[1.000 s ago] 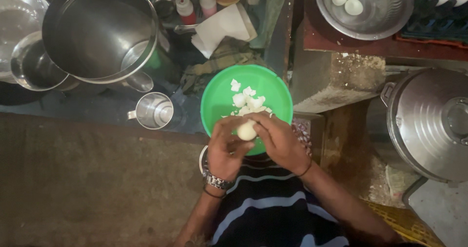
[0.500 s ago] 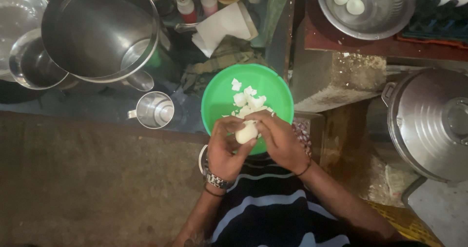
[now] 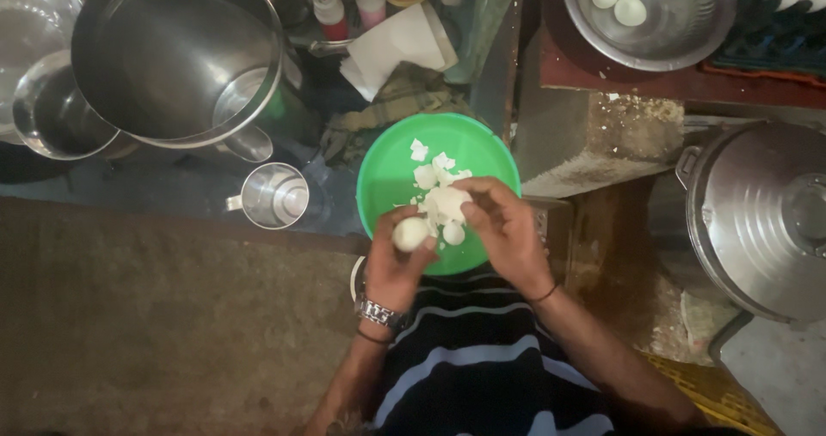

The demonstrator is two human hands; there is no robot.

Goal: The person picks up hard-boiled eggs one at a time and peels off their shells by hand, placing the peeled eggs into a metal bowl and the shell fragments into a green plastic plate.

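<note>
The left hand (image 3: pixel 397 260) is closed around a peeled boiled egg (image 3: pixel 410 233), held over the near rim of the green plastic bowl (image 3: pixel 385 174). The right hand (image 3: pixel 503 225) pinches a white shell piece (image 3: pixel 448 202) just beside it, above the shell fragments (image 3: pixel 430 165) lying in the bowl. Peeling well here probably means keeping the egg low over the bowl, gripping gently, and lifting shell in broad flakes.
</note>
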